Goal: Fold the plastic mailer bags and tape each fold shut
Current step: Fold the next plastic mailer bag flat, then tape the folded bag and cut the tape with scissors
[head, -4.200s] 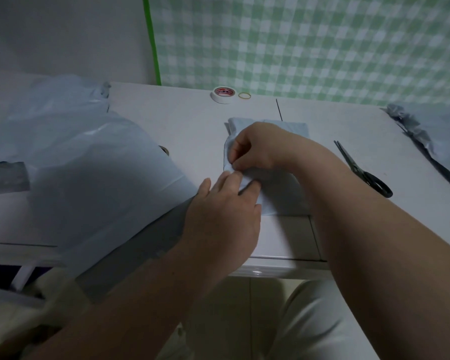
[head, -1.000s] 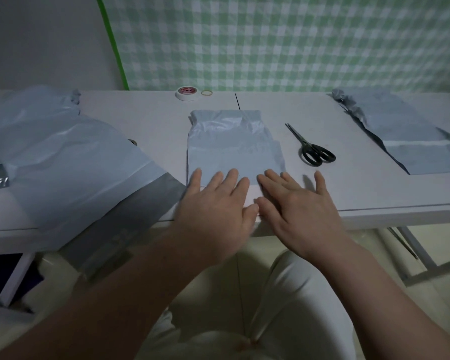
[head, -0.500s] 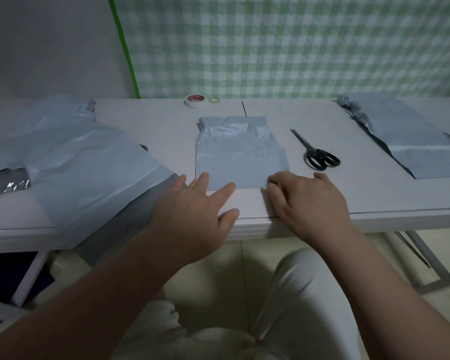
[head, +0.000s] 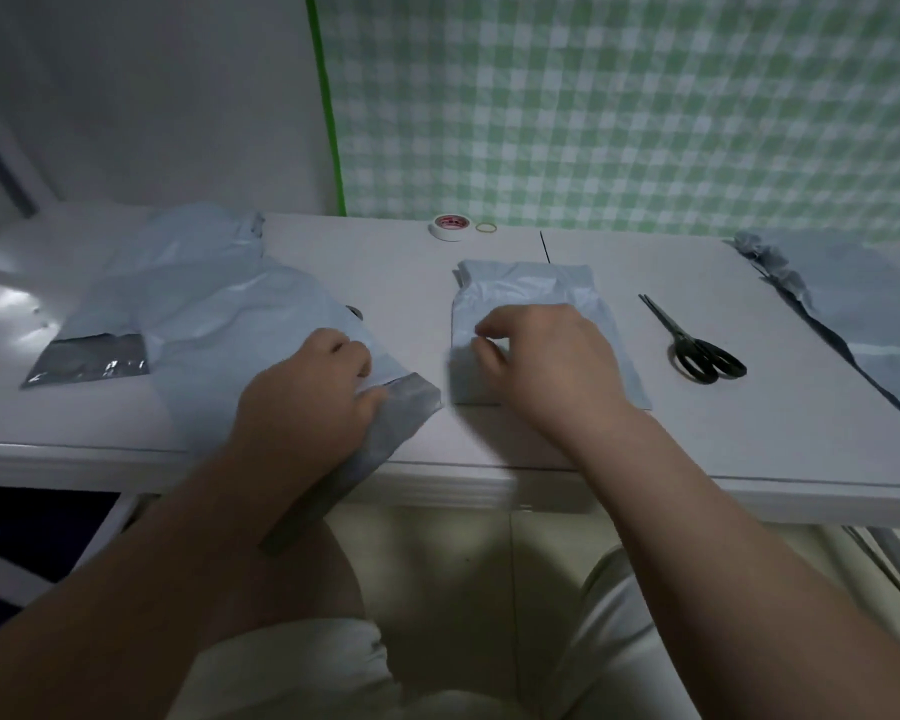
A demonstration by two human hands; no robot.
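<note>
A folded pale-blue mailer bag lies at the middle of the white table. My right hand rests on its near half, fingers curled and pinching its left edge. A large unfolded mailer is spread out to the left, and its dark grey end hangs over the table's front edge. My left hand grips that mailer near this corner, thumb on top. A white tape roll sits at the back of the table.
Black scissors lie to the right of the folded bag. More mailers are stacked at the far right. A rubber band lies beside the tape. A green checked cloth hangs behind the table.
Both hands left the table's front edge. My left hand went left and took hold of the unfolded mailer; my right hand moved up onto the folded bag and curled its fingers.
</note>
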